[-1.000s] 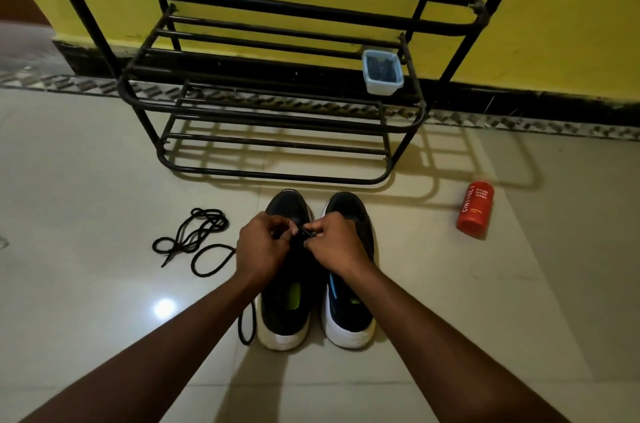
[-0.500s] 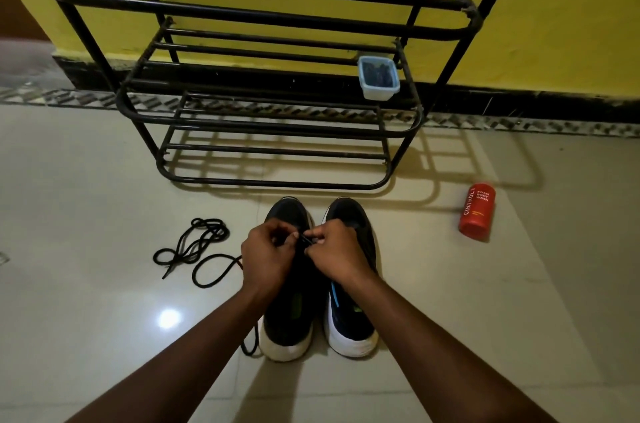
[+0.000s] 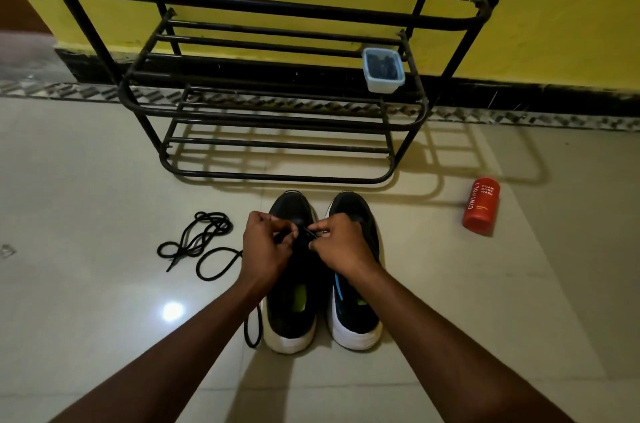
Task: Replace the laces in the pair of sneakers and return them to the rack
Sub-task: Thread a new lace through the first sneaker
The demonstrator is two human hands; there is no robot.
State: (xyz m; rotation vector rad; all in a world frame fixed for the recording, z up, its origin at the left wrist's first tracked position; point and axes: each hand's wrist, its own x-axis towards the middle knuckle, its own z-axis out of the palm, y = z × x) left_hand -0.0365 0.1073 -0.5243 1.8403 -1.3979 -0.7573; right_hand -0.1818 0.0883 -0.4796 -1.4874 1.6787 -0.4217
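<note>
Two black white-soled sneakers (image 3: 356,322) stand on the pale tiled floor (image 3: 86,318) before the black metal rack (image 3: 277,177), unreturned, while our left hand (image 3: 266,244) and right hand (image 3: 343,248) pinch a black cord lace (image 3: 306,232) over the left sneaker (image 3: 289,315); lacing seems barely begun.

Left hand (image 3: 265,244) and right hand (image 3: 341,246) pinch a black lace (image 3: 306,232) over the left sneaker (image 3: 291,301).

The only readable lettering is on the red bottle (image 3: 482,206) on the floor toward the right edge. White letters running along its length spell "CINTHOL", and beside them three short stacked lines read "FOAM BODY WASH".
</note>
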